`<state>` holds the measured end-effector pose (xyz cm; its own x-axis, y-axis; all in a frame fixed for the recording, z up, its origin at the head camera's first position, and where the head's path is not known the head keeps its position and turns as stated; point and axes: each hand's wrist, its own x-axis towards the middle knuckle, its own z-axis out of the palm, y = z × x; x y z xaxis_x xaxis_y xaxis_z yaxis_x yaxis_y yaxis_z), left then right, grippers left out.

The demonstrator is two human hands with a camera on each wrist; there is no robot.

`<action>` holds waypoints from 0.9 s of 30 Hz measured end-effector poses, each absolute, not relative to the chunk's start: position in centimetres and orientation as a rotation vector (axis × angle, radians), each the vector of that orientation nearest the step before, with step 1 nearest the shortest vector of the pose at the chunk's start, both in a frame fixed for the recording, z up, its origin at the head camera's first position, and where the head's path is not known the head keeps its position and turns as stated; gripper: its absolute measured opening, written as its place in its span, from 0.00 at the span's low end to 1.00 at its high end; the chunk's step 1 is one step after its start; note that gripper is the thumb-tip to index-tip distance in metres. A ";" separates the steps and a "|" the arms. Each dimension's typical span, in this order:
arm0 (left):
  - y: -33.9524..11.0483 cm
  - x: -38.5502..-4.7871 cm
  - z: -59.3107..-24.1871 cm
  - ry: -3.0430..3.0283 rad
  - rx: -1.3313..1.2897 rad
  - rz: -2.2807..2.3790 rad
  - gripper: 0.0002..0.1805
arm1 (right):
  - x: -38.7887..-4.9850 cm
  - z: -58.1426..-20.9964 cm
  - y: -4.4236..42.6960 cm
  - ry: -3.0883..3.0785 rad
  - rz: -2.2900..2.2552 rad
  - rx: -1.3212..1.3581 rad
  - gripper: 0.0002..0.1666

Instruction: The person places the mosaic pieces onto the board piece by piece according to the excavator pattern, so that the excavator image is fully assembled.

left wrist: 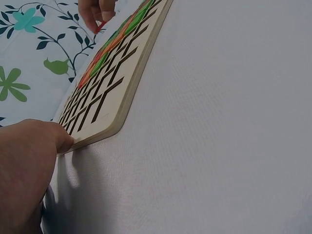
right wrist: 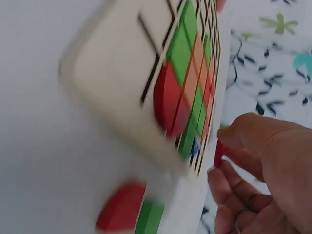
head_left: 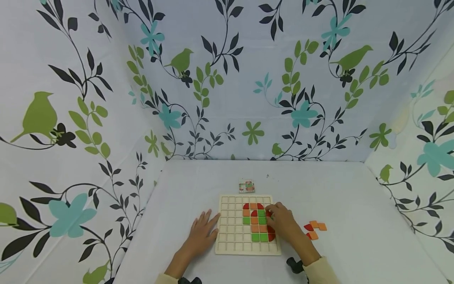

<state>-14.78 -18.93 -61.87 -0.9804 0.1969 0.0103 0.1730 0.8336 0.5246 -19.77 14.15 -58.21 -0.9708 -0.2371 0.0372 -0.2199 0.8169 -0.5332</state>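
1. The wooden grid board (head_left: pixel 232 247) is laid flat on the white surface (head_left: pixel 181 185), and everything below is placed by it.
2. Along the board's left edge, the left hand (head_left: pixel 201 236) is rested with fingers loosely spread; the edge is touched by it, and nothing is seen to be gripped.
3. Over the board's right edge, toward the far corner, the right hand (head_left: pixel 283 223) is held narrow, with a red piece (right wrist: pixel 219 153) pinched between thumb and fingers. Whether the board is touched by that piece cannot be told.
4. In the board's right-hand part, red rounded pieces (head_left: pixel 246 206), orange squares (head_left: pixel 254 228) and green squares (head_left: pixel 255 237) are set into the cells.
5. To the right of the board, loose orange tiles (head_left: pixel 322 226) and loose red pieces (head_left: pixel 308 227) are gathered in a small cluster.
6. Just beyond the board's far edge, a small patterned card (head_left: pixel 246 186) is laid.
7. Well beyond the board, a leaf-and-bird printed cloth (head_left: pixel 248 98) is hung.
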 end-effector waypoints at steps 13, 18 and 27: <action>-18.7 -14.9 -61.8 2.956 0.280 0.803 0.30 | -20.7 -58.0 20.6 2.938 -0.782 -0.218 0.22; -18.7 -14.7 -62.0 2.938 0.275 0.825 0.30 | -20.8 -58.4 20.8 2.927 -0.758 -0.327 0.14; -18.8 -14.9 -62.1 2.950 0.276 0.791 0.30 | -21.5 -59.9 20.0 2.980 -0.773 -0.346 0.11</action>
